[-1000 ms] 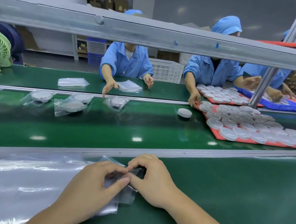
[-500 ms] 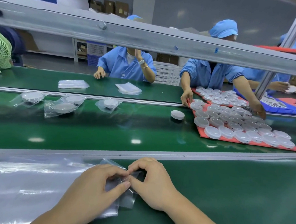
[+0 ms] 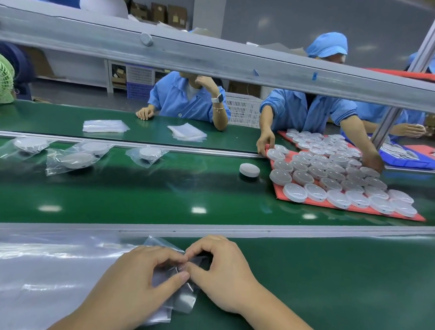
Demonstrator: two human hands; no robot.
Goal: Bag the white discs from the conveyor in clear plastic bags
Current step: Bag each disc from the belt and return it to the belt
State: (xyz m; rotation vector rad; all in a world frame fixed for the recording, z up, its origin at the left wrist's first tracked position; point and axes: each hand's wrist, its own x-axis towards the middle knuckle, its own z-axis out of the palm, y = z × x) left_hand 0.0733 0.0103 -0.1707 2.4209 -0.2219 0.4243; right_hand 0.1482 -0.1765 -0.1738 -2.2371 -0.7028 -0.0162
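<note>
Pinching one small clear bag (image 3: 185, 299) at its top edge, the left hand (image 3: 135, 274) and right hand (image 3: 221, 273) meet fingertip to fingertip over the green surface (image 3: 331, 284), each with thumb and forefinger closed on the film. A sheaf of clear plastic (image 3: 42, 269) lies under the left wrist. Beyond the rail, on the conveyor (image 3: 184, 196), one bare white disc (image 3: 249, 169) sits just left of a red tray (image 3: 347, 209) packed with discs. Four bagged discs (image 3: 73, 159) lie farther left.
</note>
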